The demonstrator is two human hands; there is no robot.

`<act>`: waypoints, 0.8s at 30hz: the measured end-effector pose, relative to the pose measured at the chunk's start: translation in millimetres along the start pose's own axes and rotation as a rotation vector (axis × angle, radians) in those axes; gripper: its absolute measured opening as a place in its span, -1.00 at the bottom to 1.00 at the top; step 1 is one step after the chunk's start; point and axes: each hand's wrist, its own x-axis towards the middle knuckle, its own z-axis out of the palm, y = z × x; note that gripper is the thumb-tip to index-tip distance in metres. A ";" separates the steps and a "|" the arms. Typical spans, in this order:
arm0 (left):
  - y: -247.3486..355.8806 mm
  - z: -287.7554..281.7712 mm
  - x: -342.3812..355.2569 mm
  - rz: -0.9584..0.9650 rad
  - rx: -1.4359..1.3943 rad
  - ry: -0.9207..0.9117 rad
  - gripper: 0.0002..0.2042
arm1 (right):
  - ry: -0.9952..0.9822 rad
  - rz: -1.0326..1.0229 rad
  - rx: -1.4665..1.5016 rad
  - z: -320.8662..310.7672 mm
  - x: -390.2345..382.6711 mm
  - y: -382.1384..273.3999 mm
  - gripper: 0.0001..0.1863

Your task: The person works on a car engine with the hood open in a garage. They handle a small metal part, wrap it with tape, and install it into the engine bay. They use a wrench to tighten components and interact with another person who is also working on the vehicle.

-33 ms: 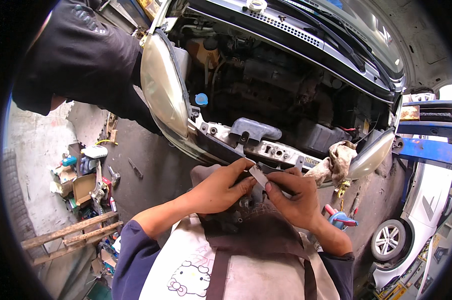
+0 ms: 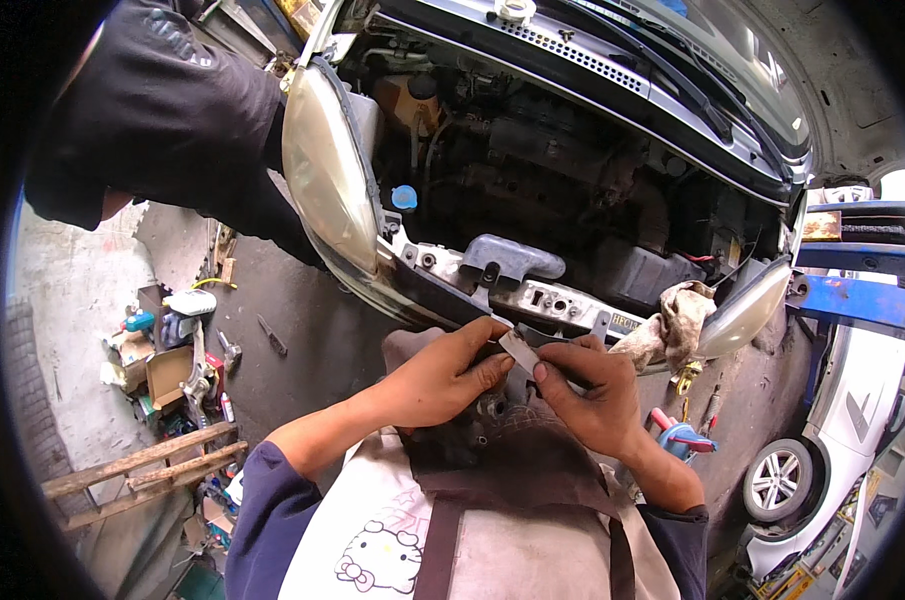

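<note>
A small flat whitish strip (image 2: 519, 354) sits between my two hands, in front of the car's open engine bay. My right hand (image 2: 600, 388) pinches its lower end between thumb and fingers. My left hand (image 2: 440, 375) is closed, index fingertip and thumb at the strip's other end; its remaining fingers are hidden. Below the hands, over my dark apron (image 2: 512, 470), lies a dark, greasy metal part (image 2: 462, 435) whose kind I cannot make out. The front crossmember (image 2: 547, 302) of the car is just beyond my fingers.
A crumpled dirty rag (image 2: 680, 322) hangs by the right headlight (image 2: 747, 315). Beside the left headlight (image 2: 327, 170), a person in dark clothing (image 2: 182, 120) leans in. Tools and boxes lie on the left floor near a wooden ladder (image 2: 142, 470). A white car (image 2: 852, 420) stands right.
</note>
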 end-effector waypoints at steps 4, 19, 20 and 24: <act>0.8 1.1 -5.1 -0.025 -0.145 0.012 -0.72 | -0.004 0.020 0.004 2.8 -2.2 12.8 -0.84; -0.6 -15.7 2.7 -0.205 -0.241 -0.275 -0.57 | -0.196 -0.267 0.195 13.7 8.2 63.8 -0.62; 0.1 -15.7 6.2 -0.226 -0.221 -0.298 -0.63 | -0.227 -0.259 0.243 9.1 9.3 62.3 -0.60; -4.4 -7.2 19.9 -0.306 -0.119 -0.354 -0.57 | -0.539 -0.152 0.437 -15.6 23.5 75.4 -0.47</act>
